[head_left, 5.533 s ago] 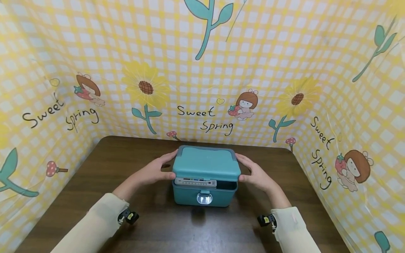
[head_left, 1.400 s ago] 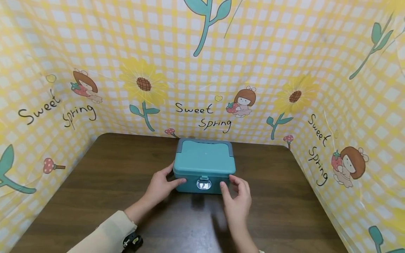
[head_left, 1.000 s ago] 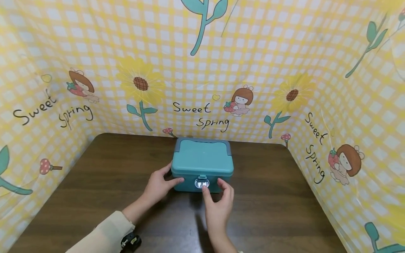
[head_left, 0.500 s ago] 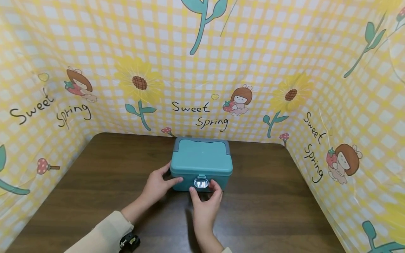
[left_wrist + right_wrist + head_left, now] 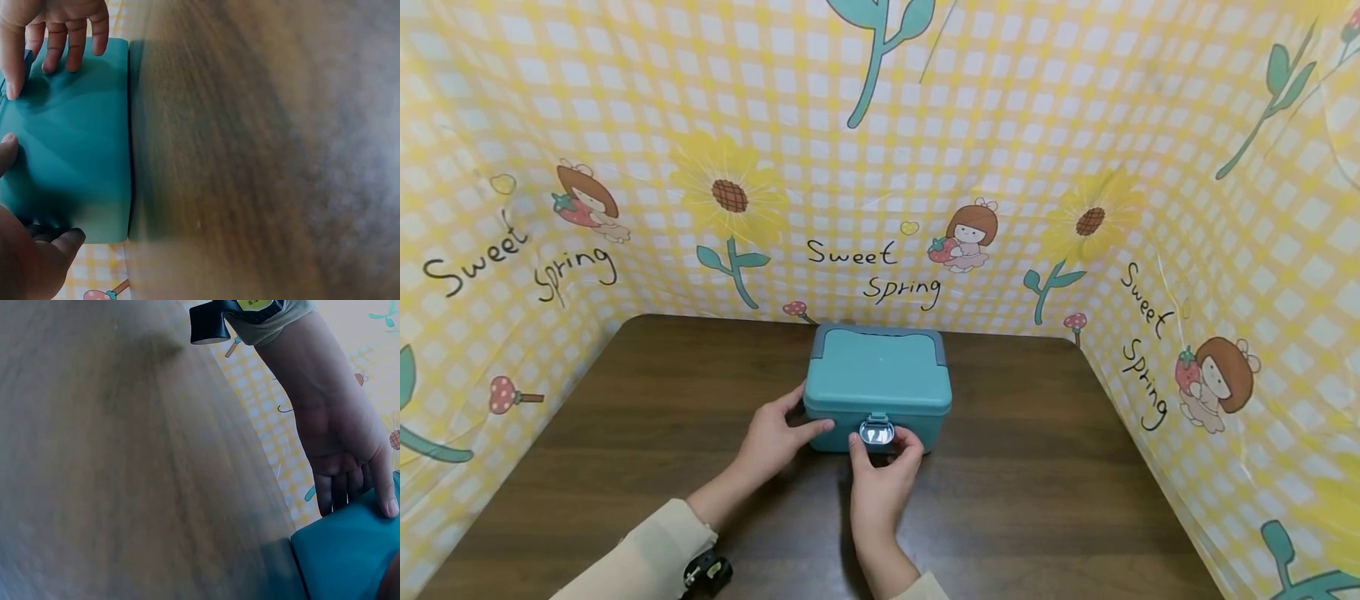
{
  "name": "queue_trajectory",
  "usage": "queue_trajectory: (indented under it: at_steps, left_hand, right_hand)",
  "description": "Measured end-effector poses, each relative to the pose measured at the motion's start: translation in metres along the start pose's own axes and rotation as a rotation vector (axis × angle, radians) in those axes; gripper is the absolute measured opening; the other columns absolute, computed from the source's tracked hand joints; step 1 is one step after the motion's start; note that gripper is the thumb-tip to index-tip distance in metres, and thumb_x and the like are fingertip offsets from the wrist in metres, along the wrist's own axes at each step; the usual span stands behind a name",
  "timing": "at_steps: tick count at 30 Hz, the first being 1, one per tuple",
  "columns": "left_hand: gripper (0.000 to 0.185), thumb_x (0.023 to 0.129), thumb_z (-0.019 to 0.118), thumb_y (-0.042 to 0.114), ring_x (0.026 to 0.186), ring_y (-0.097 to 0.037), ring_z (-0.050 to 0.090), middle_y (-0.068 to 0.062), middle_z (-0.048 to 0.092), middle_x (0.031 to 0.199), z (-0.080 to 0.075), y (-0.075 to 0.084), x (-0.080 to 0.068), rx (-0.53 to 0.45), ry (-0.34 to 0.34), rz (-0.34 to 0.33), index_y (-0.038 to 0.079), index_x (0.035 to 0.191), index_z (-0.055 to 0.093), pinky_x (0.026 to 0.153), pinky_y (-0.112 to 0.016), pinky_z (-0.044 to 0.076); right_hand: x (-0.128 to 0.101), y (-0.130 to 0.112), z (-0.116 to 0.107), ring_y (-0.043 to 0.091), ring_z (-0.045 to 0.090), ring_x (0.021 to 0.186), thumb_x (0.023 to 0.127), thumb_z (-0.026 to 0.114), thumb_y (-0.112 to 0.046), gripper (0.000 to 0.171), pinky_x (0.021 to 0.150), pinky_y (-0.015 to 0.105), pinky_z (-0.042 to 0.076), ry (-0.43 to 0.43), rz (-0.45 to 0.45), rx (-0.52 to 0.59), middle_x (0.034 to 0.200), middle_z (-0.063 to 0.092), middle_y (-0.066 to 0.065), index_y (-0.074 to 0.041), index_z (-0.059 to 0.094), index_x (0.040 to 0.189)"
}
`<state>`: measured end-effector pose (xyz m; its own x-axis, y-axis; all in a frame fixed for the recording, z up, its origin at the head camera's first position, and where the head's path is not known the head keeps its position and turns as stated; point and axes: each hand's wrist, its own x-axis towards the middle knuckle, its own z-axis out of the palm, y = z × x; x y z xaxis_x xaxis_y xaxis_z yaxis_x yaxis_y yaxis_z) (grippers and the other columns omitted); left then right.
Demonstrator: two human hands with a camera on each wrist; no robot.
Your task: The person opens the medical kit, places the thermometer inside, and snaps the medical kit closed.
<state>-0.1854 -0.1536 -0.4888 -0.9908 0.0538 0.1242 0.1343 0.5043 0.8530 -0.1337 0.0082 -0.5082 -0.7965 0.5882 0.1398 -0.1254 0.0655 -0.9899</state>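
A teal lidded box stands on the dark wooden table, its lid down. My left hand grips its front left corner, with the thumb on the front face and the fingers along the left side. My right hand is in front of the box, thumb and curled fingers pinching the silver latch. The right wrist view shows the left hand against the box. In the left wrist view the box's side fills the left part, with the left hand dark and close.
Yellow checked sheets with flowers and "Sweet Spring" lettering wall in the table at the back and both sides. A small black camera sits on the left wrist. Bare tabletop lies on both sides of the box.
The lid, ajar 5.5 s ago with something white showing under it, is now down. My right hand slid left from the box's front right corner to the latch. The left hand stayed.
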Motion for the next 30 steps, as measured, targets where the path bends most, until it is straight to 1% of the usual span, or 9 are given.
queue_trajectory:
  at_steps: [2, 6, 10, 12, 18, 21, 26, 30]
  left_hand:
    - [0.092, 0.085, 0.081, 0.052, 0.142, -0.032, 0.048, -0.011, 0.050, 0.155, 0.001, -0.001, 0.000, -0.005, -0.003, 0.007, 0.011, 0.158, 0.041, 0.111, -0.056, 0.045]
    - [0.093, 0.084, 0.081, 0.054, 0.141, -0.028, 0.049, -0.009, 0.051, 0.154, 0.001, -0.002, 0.001, -0.022, -0.008, 0.007, 0.013, 0.158, 0.041, 0.109, -0.052, 0.048]
    - [0.093, 0.083, 0.081, 0.055, 0.140, -0.027, 0.051, -0.008, 0.053, 0.152, 0.001, -0.003, 0.002, -0.027, -0.013, 0.020, 0.014, 0.157, 0.042, 0.107, -0.051, 0.049]
    - [0.093, 0.083, 0.081, 0.055, 0.140, -0.027, 0.050, -0.008, 0.053, 0.152, 0.000, -0.004, 0.003, -0.026, -0.013, 0.023, 0.014, 0.157, 0.043, 0.108, -0.052, 0.049]
    - [0.094, 0.083, 0.080, 0.058, 0.141, -0.029, 0.050, -0.009, 0.053, 0.153, -0.001, -0.004, 0.003, -0.016, -0.012, 0.011, 0.013, 0.157, 0.043, 0.110, -0.055, 0.046]
    - [0.093, 0.083, 0.080, 0.058, 0.140, -0.029, 0.050, -0.009, 0.053, 0.152, -0.001, -0.004, 0.002, -0.022, -0.013, 0.012, 0.014, 0.156, 0.044, 0.110, -0.055, 0.046]
    - [0.092, 0.083, 0.080, 0.058, 0.139, -0.029, 0.051, -0.008, 0.054, 0.152, -0.001, -0.004, 0.002, -0.028, -0.010, 0.017, 0.014, 0.156, 0.045, 0.108, -0.055, 0.048]
    - [0.092, 0.082, 0.080, 0.058, 0.139, -0.028, 0.052, -0.007, 0.054, 0.151, -0.001, -0.004, 0.002, -0.032, -0.011, 0.016, 0.015, 0.156, 0.045, 0.107, -0.054, 0.049]
  right_hand:
    - [0.000, 0.000, 0.000, 0.017, 0.054, 0.108, 0.075, 0.093, -0.019, 0.060, 0.094, 0.049, 0.044, 0.000, 0.003, -0.004, 0.114, 0.057, 0.002, -0.013, 0.052, 0.118]
    - [0.000, 0.001, -0.001, 0.020, 0.053, 0.112, 0.077, 0.093, -0.021, 0.060, 0.097, 0.050, 0.044, 0.001, 0.012, -0.019, 0.117, 0.056, 0.004, -0.013, 0.051, 0.119]
    - [-0.001, -0.005, -0.001, 0.022, 0.052, 0.115, 0.077, 0.092, -0.023, 0.060, 0.101, 0.050, 0.042, 0.015, 0.023, -0.021, 0.119, 0.055, 0.006, -0.013, 0.050, 0.119]
    - [-0.002, -0.009, -0.001, 0.022, 0.052, 0.115, 0.077, 0.092, -0.024, 0.060, 0.100, 0.051, 0.042, 0.023, 0.023, -0.011, 0.119, 0.054, 0.005, -0.014, 0.050, 0.119]
    - [-0.003, -0.014, 0.000, 0.018, 0.050, 0.114, 0.078, 0.092, -0.024, 0.059, 0.101, 0.050, 0.041, 0.040, -0.038, 0.025, 0.120, 0.052, 0.002, -0.013, 0.049, 0.118]
    - [-0.003, -0.015, 0.002, 0.017, 0.050, 0.112, 0.078, 0.092, -0.026, 0.059, 0.100, 0.050, 0.041, 0.052, -0.055, 0.031, 0.119, 0.052, 0.001, -0.014, 0.050, 0.117]
    - [-0.001, -0.020, 0.005, 0.020, 0.050, 0.109, 0.079, 0.091, -0.034, 0.059, 0.096, 0.051, 0.045, 0.062, -0.049, 0.041, 0.115, 0.051, 0.003, -0.014, 0.051, 0.117]
    - [0.001, -0.023, 0.007, 0.023, 0.051, 0.108, 0.080, 0.091, -0.033, 0.056, 0.095, 0.052, 0.046, 0.079, -0.043, 0.041, 0.112, 0.051, 0.005, -0.013, 0.052, 0.115]
